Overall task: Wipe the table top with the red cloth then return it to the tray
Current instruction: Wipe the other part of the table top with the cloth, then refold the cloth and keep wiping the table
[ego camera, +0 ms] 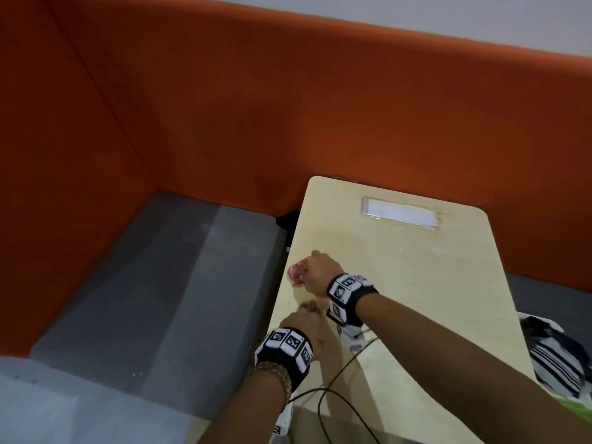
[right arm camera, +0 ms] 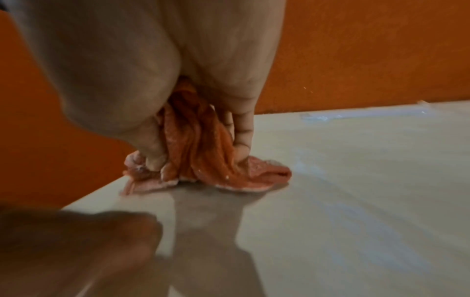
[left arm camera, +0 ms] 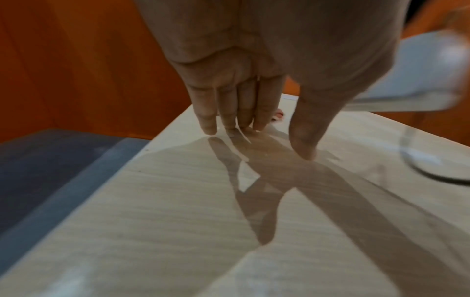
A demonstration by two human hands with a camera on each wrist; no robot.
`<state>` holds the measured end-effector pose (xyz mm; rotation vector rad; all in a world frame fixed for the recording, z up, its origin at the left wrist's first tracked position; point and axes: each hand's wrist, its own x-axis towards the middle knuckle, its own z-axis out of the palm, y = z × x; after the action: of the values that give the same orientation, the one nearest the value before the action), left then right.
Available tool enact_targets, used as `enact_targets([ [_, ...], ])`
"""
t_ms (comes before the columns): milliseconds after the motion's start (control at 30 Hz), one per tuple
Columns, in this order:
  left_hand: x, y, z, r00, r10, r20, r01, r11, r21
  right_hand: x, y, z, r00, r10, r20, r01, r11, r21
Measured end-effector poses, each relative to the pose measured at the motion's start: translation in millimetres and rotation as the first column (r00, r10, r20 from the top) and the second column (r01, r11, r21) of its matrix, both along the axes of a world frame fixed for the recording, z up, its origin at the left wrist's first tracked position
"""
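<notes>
Meanwhile the right hand (ego camera: 317, 270) bunches the red cloth (right arm camera: 203, 160) against the table top (ego camera: 416, 283); left fingers (left arm camera: 229, 112) straight, pressed together.

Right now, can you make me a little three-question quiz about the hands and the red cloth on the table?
1. Which of the hands holds the red cloth: the right hand or the left hand?
2. True or false: the red cloth is touching the table top.
3. Fill in the blank: the left hand's fingers are straight and point down at the ____.

Key:
1. The right hand; its fingers and thumb are curled round the bunched cloth.
2. True; the cloth's bottom edge lies on the table top near its left edge.
3. Table top; that hand holds nothing.
</notes>
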<state>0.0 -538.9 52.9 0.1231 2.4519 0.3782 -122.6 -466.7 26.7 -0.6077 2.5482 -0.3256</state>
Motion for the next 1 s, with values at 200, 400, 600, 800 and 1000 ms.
enact_targets([
  [200,12.7,-19.2,4.9,0.946,0.242,-0.217,-0.232,0.97,0.071,14.1,59.1,38.4,0.893,-0.043,0.447,0.131,0.977,-0.167],
  [400,-0.2,-33.2,-6.6,0.737,0.673,-0.069,-0.507,0.617,0.603,29.2,82.3,60.8,0.6,-0.046,0.798,0.585,0.707,-0.399],
  [600,-21.5,-26.0,-2.2,0.692,0.718,0.07,-0.518,0.426,0.742,27.6,87.1,65.5,0.658,-0.037,0.752,0.552,0.704,-0.448],
  [800,-17.7,-22.4,-6.6,0.67,0.743,0.002,-0.498,0.447,0.743,28.3,101.9,64.5,0.807,-0.201,0.555,0.492,0.748,-0.445],
  [1000,-15.9,-17.8,0.6,0.696,0.717,0.037,-0.521,0.469,0.713,30.8,102.8,51.1,0.858,-0.451,0.246,0.513,0.775,-0.369],
])
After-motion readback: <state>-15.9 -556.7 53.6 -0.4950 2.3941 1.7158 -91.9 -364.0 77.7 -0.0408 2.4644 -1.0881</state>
